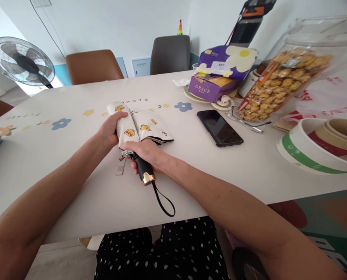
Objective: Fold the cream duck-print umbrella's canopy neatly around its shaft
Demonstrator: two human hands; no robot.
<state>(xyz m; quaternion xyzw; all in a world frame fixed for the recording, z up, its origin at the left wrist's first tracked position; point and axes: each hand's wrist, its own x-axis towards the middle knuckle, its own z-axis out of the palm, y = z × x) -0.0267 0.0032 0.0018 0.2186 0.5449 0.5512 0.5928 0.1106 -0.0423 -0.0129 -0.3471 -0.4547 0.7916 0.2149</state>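
A folded white umbrella [129, 133] with yellow cartoon prints lies at a slant over the table, partly wrapped, with a loose flap of its canopy spread to the right. Around the canopy's left side, my left hand [111, 126] is closed, thumb on top. My right hand [147, 153] grips the lower canopy where it meets the black handle [144, 169], which has a gold end. From that end a black wrist loop hangs toward me. A pale closure strap [120, 165] sticks out below the canopy. The palm-side fingers of both hands are partly hidden.
On the right of the white table [88, 194] are a black phone [220, 127], glasses [246, 121], a large jar of snacks [286, 77], a purple box [210, 86], a tissue pack [225, 62] and paper bowls [316, 147]. Chairs [93, 66] and a fan [23, 61] stand beyond.
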